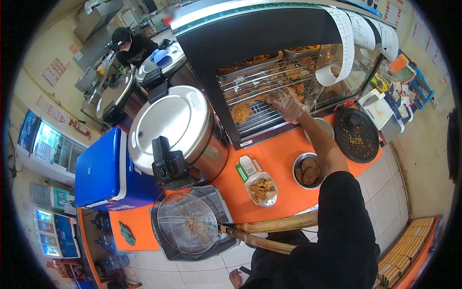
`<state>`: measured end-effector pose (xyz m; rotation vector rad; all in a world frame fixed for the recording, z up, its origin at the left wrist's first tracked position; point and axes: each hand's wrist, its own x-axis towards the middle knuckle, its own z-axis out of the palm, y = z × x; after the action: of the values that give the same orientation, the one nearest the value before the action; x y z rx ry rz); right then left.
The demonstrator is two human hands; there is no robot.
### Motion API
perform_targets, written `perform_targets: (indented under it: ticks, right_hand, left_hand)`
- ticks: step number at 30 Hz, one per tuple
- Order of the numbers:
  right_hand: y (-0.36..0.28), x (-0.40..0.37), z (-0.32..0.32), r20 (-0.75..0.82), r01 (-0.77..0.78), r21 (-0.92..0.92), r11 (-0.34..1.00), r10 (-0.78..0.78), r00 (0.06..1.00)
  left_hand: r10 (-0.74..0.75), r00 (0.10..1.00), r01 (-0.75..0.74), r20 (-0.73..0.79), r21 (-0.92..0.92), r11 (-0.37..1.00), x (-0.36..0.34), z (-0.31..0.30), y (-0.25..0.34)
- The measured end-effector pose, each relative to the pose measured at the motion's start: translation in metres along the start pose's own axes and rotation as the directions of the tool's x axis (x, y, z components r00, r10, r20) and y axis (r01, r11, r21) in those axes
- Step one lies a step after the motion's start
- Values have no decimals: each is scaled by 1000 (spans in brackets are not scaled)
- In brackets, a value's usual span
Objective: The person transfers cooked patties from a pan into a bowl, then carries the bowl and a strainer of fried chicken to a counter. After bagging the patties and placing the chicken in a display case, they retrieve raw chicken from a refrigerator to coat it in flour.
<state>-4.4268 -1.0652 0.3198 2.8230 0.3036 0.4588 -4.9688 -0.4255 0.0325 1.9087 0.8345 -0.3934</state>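
Note:
My right hand point(288, 107), in a clear plastic glove, reaches into the front of the warming cabinet point(192, 50). Its fingers are apart over the wire rack, close to pieces of fried chicken point(298, 91); nothing shows in its grip. Another fried piece point(241, 113) lies at the rack's left end. Below the cabinet, an open paper box point(248, 166) with fried pieces point(261, 190) sits on the orange counter point(284, 144). My left hand point(235, 278) hangs low at the bottom edge, small and partly visible, so its fingers are unclear.
A metal bowl point(309, 185) holds brown patties, beside a black round pan point(356, 135) with crumbs. Wire strainers point(187, 224) with wooden handles rest over a grey bin. Left stand a large steel cooker point(168, 120) and a blue cooler point(98, 168). A person point(137, 48) works behind.

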Motion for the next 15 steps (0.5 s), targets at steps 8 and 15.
perform_targets:
  ticks: [8, 15]
  right_hand:
    - [23, -13, 34, 39, -54, -161, 986, 61, 997]
    - [-10, -12, 9, 198, 46, -291, 956, 13, 980]
  left_hand:
    - [-29, 1000, 29, -7, 35, 999, -23, 12, -21]
    - [-13, 1000, 12, 23, 66, 998, -23, 21, -18]
